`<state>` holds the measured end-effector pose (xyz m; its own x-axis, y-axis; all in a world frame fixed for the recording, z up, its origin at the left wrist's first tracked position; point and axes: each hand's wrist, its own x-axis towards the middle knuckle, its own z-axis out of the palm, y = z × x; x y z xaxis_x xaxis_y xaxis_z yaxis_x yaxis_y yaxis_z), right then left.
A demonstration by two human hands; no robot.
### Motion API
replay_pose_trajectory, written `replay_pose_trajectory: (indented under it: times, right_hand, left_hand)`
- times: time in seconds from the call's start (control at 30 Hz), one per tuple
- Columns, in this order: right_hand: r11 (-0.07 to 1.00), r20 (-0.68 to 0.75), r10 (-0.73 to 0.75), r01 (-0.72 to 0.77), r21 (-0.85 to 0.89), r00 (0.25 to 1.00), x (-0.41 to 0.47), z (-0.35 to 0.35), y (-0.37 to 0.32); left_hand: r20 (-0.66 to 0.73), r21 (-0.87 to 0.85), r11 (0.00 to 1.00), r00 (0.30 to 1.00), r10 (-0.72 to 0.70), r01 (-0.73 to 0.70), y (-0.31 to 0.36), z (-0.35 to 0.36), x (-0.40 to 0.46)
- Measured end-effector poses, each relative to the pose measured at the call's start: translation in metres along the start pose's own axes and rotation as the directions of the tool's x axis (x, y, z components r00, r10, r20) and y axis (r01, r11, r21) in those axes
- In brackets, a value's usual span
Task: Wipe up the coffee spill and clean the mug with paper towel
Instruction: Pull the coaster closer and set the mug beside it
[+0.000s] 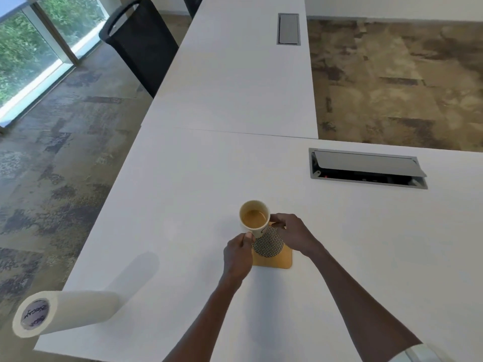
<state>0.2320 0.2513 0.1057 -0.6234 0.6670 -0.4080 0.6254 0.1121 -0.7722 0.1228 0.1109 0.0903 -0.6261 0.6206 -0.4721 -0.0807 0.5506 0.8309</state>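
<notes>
White desks fill the middle of an office with mottled carpet, a window at 10 o'clock and a black chair (142, 40) at 11. On the white table (198, 184) the largest loose thing is the paper towel roll (65, 313), standing near the edge at 8 o'clock, well apart from the cup. An open cable hatch (367, 168) sits at 2 o'clock.

Next in size is the orange coaster (283, 259) with a round patterned coaster (269, 244) on top, just below centre. The mug (254, 215), a pale cup about half full of milky coffee, stands at their 11 o'clock edge; whether its base touches them I cannot tell. No spill is visible on the table.

Both hands are on the mug. The left hand (237, 253) has curled fingers pinching its near side, at 7 o'clock of the rim. The right hand (294, 233) has its fingers bent onto the wall at 3 o'clock.

My judgement: the mug is light and thin-walled, so a hard squeeze could buckle it and slop coffee. Holding low on the wall with 2 hands seems safest. The towel is soft and light, and tearing 1 sheet would probably need a steadying hand.
</notes>
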Motion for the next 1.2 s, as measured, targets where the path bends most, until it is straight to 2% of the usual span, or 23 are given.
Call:
replay_pose_trajectory:
  times: [0.2, 0.63, 1.2]
  right_hand:
    - [0.999, 0.023, 0.037, -0.037, 0.012, 0.999, -0.014, -0.013, 0.018]
    - [0.996, 0.046, 0.089, -0.089, 0.013, 0.995, -0.022, -0.009, 0.039]
    - [0.996, 0.038, 0.086, -0.085, -0.022, 0.996, -0.024, -0.007, 0.039]
  left_hand:
    - [0.054, 0.031, 0.999, 0.998, -0.034, 0.032, -0.003, 0.024, -0.007]
    - [0.075, 0.166, 0.986, 0.997, 0.015, -0.027, -0.016, 0.039, -0.016]
    - [0.118, 0.151, 0.988, 0.993, 0.008, -0.026, -0.012, 0.043, -0.026]
